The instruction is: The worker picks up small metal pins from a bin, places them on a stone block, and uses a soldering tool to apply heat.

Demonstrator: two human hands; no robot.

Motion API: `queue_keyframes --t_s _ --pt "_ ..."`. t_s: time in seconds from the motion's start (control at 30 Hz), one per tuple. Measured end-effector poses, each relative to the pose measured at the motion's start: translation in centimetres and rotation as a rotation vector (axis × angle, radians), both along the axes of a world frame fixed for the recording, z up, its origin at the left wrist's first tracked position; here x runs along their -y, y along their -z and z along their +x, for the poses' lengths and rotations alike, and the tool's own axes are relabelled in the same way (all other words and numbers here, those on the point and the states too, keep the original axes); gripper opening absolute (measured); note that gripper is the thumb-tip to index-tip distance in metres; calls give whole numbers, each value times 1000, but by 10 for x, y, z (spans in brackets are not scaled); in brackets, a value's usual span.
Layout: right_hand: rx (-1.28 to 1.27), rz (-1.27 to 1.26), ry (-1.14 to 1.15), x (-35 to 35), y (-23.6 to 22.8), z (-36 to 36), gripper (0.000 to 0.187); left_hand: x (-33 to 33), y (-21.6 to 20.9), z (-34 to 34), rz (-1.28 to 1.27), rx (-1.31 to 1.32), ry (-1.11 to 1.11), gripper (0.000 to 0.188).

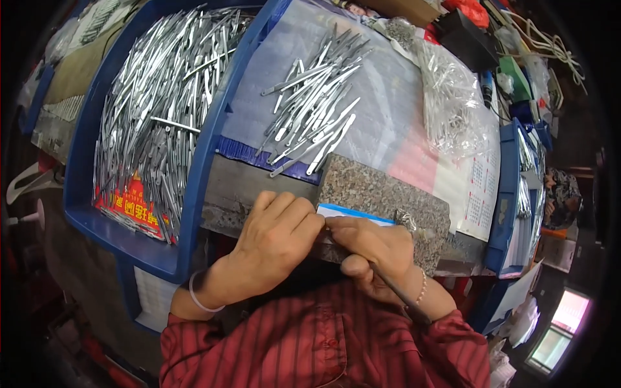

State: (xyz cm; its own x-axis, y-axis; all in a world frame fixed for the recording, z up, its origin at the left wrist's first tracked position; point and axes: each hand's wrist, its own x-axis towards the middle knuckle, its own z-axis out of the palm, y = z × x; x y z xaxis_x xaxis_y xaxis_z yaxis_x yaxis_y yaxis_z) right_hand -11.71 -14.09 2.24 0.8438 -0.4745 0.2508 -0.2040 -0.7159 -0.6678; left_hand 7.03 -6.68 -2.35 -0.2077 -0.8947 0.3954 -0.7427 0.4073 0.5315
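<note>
My left hand [278, 229] is closed in a pinch at the near edge of a speckled granite block [362, 181]. What its fingers hold, if anything, is hidden. My right hand [378, 249] meets it there, fingertips almost touching the left ones. It is wrapped round a dark rod-shaped tool [401, 294], whose rear end slants down along the right forearm; the front end is covered by the fingers. A white strip with a blue edge [356, 214] lies on the block just beyond the fingers. Past the block is a loose pile of slim, flat silver metal pieces [317, 97].
A deep blue bin [199, 174] full of similar metal pieces stands at the left, with a red and yellow printed bag inside. Clear plastic sleeves [453, 97] lie at the far right. Another blue bin [501, 213] with metal pieces is at the right edge. Plastic sheeting covers the bench.
</note>
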Motion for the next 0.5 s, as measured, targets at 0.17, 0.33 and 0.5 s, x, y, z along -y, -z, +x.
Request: queue_keyframes --t_s 0.17,0.33,0.5 --pt "6 179 91 4 0 -3 21 1 0 2 11 25 6 8" --pt "160 225 382 -12 -21 -55 58 0 -5 2 65 4 35 19" --pt "68 78 379 -18 -24 -74 32 2 -4 -3 -40 32 30 11"
